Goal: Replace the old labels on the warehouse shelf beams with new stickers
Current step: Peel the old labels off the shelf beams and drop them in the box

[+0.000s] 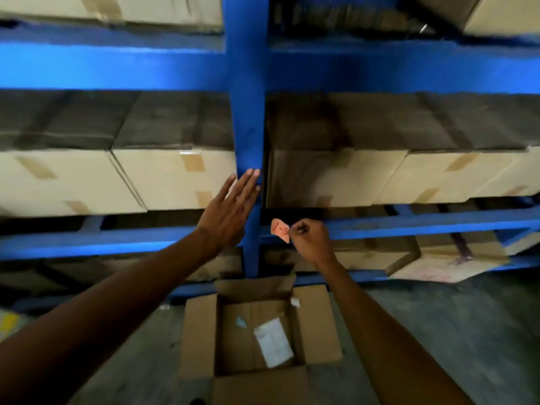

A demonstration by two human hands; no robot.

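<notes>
Shelf beams [423, 226] in blue steel run from 9 o'clock to 3 o'clock across the view, joined at a blue upright [248, 118] that stands at centre. Cardboard cartons [172, 176] fill the bays on both sides of the upright. An open cardboard box [257, 331] sits on the floor at 6 o'clock, directly below the hands; it holds a white sheet [273, 342] and small paper scraps.

The left hand [230, 211] lies at 10 o'clock from the right hand, fingers straight and close together, with the fingertips flat against the upright. It holds nothing and appears to serve as a brace.

The right hand [309, 238] is curled at the beam just right of the upright. Its thumb and forefinger pinch one edge of an orange label [280, 230], which stands at 9 o'clock from the knuckles, against the joint of beam and upright. The label carries handwritten marks, not legible here. Whether it is an old label coming off or a new sticker going on cannot be told.

For removal, the judgement is: pull low and slow along the beam face, so that the paper lifts whole, then drop it in the open cardboard box. For application: set one edge square to the beam, then press outward to exclude creases.
</notes>
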